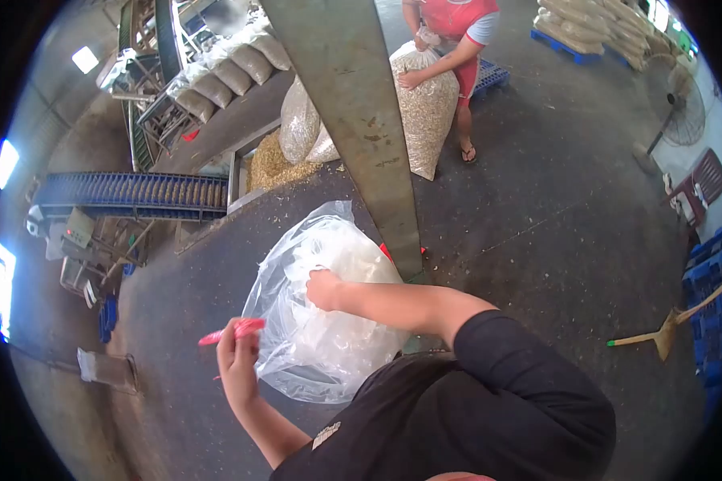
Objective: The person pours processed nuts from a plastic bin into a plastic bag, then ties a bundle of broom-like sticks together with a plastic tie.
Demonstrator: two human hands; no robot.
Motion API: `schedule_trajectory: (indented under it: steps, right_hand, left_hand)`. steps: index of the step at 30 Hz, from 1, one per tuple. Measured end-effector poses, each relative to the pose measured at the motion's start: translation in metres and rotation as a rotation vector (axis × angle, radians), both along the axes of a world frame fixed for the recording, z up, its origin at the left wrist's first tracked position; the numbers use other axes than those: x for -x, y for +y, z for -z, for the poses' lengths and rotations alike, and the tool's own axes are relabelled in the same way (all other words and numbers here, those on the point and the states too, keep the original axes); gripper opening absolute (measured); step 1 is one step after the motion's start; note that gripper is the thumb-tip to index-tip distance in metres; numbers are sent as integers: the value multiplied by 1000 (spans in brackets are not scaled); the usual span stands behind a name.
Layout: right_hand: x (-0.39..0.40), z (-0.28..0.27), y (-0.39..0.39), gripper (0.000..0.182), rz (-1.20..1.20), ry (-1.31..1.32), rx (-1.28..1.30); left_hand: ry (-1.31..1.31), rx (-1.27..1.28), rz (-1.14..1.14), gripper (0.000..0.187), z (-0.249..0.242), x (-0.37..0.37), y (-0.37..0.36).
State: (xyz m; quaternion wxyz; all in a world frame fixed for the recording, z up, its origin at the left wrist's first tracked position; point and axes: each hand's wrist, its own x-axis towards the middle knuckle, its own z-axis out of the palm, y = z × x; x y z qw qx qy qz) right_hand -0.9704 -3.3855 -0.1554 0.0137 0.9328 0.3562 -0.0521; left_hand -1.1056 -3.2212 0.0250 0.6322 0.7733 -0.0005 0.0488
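A large clear plastic bag point(337, 345), bulging and crumpled, stands in front of my body. My right hand point(323, 289) is closed at the top of it, with fingers gathered in the film. To the left of the bag, my left hand point(241, 353) is raised with its fingers pinched around a slim red object point(233, 330), perhaps a bundle of red ties. The exact kind of this red object cannot be made out. What is inside the bag shows only as a whitish mass.
A metal beam point(361, 120) rises just beyond the bag. Behind it, a person in red point(461, 20) grips a tall filled sack point(427, 112). A roller conveyor point(136, 192) runs at left beside a pit of loose grain-like material point(271, 164). A broom point(664, 335) is at right.
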Motion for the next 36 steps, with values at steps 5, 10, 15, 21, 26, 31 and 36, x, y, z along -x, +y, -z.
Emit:
schedule_trajectory:
  steps: [5, 10, 15, 21, 26, 31, 36]
  right_hand:
    - [70, -40, -99, 50, -155, 194, -1029]
    - [218, -53, -211, 66, 272, 578, -1550]
    - [349, -32, -280, 32, 1039, 286, -1926]
    - [544, -6, -302, 5, 1446, -423, -2313]
    - [681, 3, -341, 14, 1751, -531, -2034]
    - [762, -21, -412, 19, 2013, -593, -1168]
    - [851, -17, -479, 29, 2632, -1017, -518]
  left_hand:
    - [-4, -305, 597, 18, -4, -19, -79]
    - [-133, -468, 1011, 18, 40, -23, -209]
    - [-151, -388, 1782, 19, 49, 25, -360]
    - [-8, -445, 2393, 27, 44, 85, -516]
    - [-182, -491, 2351, 27, 41, 136, -617]
    - [-108, -648, 2222, 28, 32, 150, -678]
    - [-123, -596, 1649, 27, 54, 112, -726]
